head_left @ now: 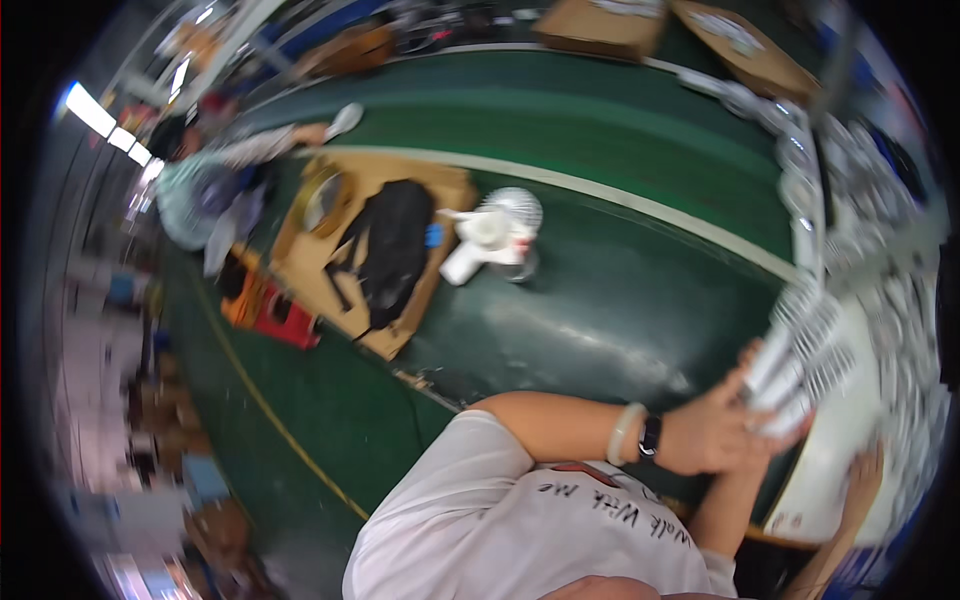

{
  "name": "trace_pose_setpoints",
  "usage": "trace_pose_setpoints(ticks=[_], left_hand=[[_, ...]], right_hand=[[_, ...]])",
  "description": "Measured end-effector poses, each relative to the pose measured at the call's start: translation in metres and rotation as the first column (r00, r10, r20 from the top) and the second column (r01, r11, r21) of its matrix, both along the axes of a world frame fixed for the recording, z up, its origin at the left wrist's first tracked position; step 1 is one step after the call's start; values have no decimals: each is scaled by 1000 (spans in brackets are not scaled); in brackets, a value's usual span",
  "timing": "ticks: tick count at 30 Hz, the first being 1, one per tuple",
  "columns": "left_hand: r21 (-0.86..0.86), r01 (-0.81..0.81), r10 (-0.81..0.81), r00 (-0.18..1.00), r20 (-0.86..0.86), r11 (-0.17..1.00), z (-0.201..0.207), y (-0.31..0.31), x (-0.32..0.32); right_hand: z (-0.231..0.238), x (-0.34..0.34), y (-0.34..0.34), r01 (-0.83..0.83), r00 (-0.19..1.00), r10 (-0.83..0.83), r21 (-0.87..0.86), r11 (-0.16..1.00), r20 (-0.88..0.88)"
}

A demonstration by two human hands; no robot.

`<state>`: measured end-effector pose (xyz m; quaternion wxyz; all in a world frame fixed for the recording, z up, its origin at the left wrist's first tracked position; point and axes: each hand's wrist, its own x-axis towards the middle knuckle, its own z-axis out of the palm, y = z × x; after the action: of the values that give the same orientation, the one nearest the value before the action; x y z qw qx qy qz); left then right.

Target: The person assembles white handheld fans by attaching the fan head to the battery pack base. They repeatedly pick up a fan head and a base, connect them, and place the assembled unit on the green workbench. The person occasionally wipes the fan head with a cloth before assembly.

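Several white handheld fans (800, 350) with ribbed round heads are bunched together at the right, blurred by motion. My left hand (708, 428), with a bangle and a dark watch at its wrist, is closed round their handles from the near side. Close against it, my right hand (785, 440) is closed on the handles from below, largely hidden behind the left hand and the fans. Away to the left on the green bench stand white fan parts (488, 232) with a ribbed round cage, untouched by either hand.
A cardboard tray (455, 185) holds a black bag (397, 250) and a tape roll (325, 200). Many white fans (880, 260) crowd the right side, by a white tabletop (830, 440) with another person's hand (865, 475). A co-worker (205, 195) reaches over the far-left belt.
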<state>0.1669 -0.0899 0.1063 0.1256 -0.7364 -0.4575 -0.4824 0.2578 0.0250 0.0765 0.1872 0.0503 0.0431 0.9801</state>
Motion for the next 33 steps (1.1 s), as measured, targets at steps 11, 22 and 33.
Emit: trace_pose_setpoints(ticks=[11,22,33], left_hand=[[-333,-16,44,996,77,943,-39,-79,-80],[-476,-795,909,216,357,376,-40,-166,-168],[-543,-559,773,534,344,627,-41,-115,-171]], right_hand=[[-10,156,125,-332,110,-874,846,416,473],[-14,151,187,-995,62,-820,32,-97,-568],[7,-98,-17,-418,739,-652,875,-246,170]])
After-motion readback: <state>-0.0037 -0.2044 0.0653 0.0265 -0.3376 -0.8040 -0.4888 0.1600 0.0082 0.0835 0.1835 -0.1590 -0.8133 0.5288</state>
